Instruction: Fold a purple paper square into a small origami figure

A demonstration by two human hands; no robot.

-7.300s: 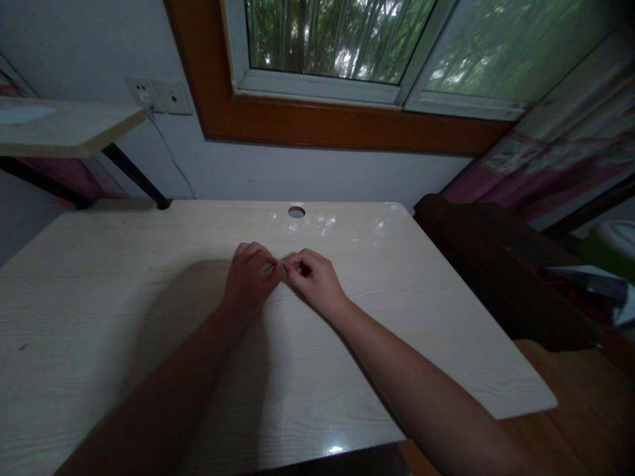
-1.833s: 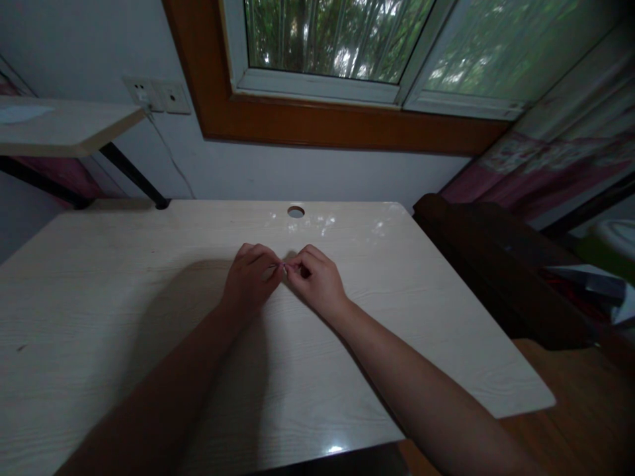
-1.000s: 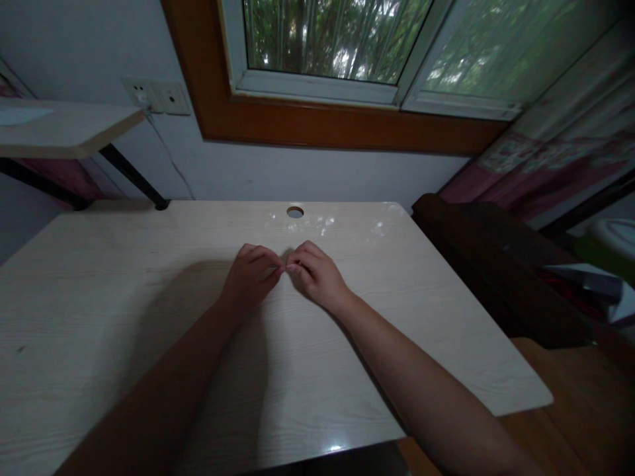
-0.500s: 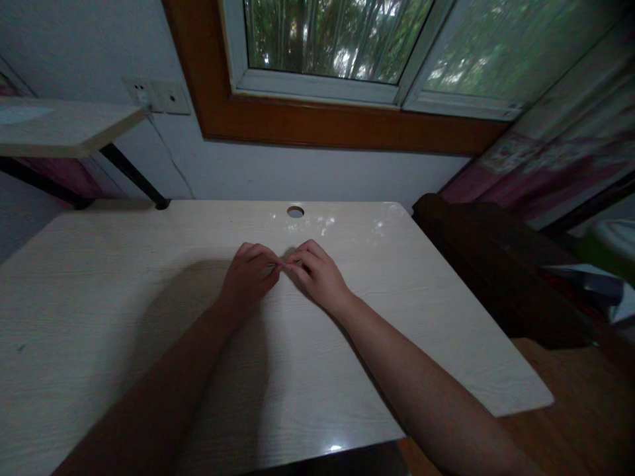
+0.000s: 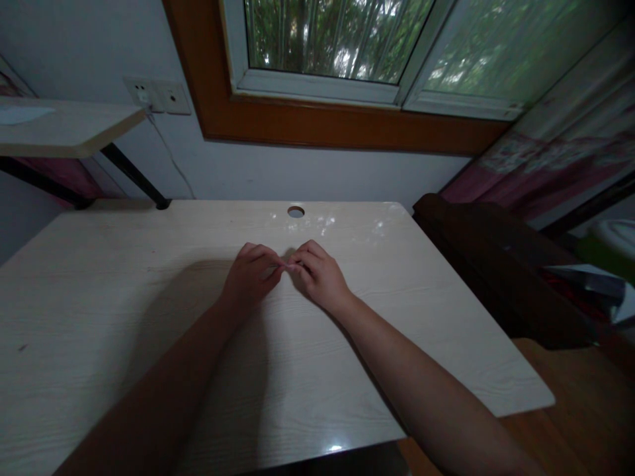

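A small thin item (image 5: 288, 266), too tiny to identify, is pinched between the fingertips of the left hand (image 5: 251, 274) and right hand (image 5: 320, 274) over a wood-grain desk (image 5: 421, 304), at six o'clock from its cable hole (image 5: 296, 212); light, even pressure is judged best for so slight a hold.

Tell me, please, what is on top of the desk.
On the desk stand black shelf legs, back left. The left hand and right hand, over its middle, cover the surface beneath; the small item they pinch is mostly hidden.
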